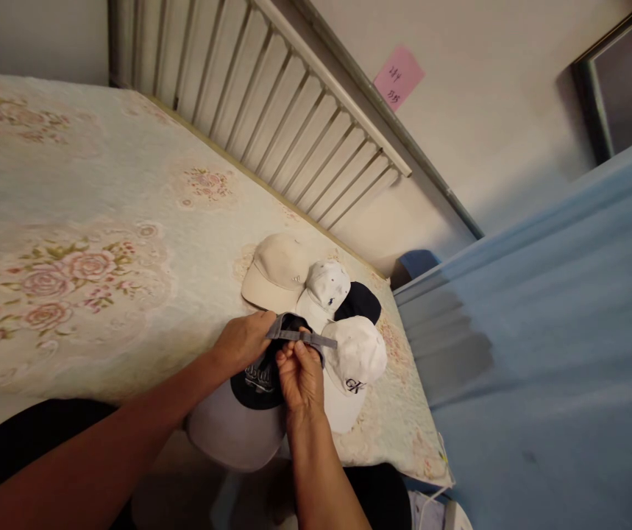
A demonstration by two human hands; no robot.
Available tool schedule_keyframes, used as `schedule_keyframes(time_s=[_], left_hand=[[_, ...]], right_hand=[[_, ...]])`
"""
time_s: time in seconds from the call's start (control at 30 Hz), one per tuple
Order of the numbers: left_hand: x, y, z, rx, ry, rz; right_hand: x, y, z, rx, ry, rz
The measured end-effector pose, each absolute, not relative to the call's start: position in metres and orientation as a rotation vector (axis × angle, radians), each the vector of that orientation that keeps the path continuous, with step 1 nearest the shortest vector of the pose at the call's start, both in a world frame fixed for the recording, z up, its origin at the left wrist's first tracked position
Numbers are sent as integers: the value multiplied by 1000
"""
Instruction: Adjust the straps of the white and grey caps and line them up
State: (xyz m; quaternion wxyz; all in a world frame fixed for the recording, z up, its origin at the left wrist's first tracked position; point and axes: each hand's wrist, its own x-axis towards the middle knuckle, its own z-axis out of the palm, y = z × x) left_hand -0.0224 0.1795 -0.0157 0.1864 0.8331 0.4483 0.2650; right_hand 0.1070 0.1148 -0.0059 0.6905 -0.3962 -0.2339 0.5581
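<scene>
Setting: A bed with a floral-patterned mattress cover [73, 243] is seen from above, its slatted metal headboard [271, 96] set against a pale wall.

Cap in hand: A black cap with a white brim [238, 412] is held at the near edge of the bed, its white brim turned toward the camera and white lettering visible on the black crown.

Strap: The cap's grey adjustment strap [302, 337] is stretched out flat between the two hands, just above the crown.

Left hand: The left hand [241, 342] is closed over the back of the cap, with the near end of the strap pinched under thumb and fingers.

Right hand: The right hand [300, 375] is curled narrowly on the strap from below, the fingertips pressed to its middle; the strap's free end is seen poking past toward the right.

Other caps: A beige cap [277, 271] is laid farthest up the bed; a white cap with small dark specks [324, 287] is overlapped on its right side; a dark navy cap [358, 302] is tucked partly beneath that; a white cap with an embroidered monogram [355, 361] is placed just beside the right hand, touching the held cap.

Surroundings: A pink sticky note [398, 76] with handwriting is stuck on the wall, and a blue curtain [558, 353] is hung along the right of the bed.
</scene>
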Motion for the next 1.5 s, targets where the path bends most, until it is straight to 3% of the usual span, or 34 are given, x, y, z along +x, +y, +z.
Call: schedule_keyframes(time_s=[1.5], left_hand=[[-22,180,-19,2372,1250,738]], right_hand=[[107,111,-7,-743,-480,1336]])
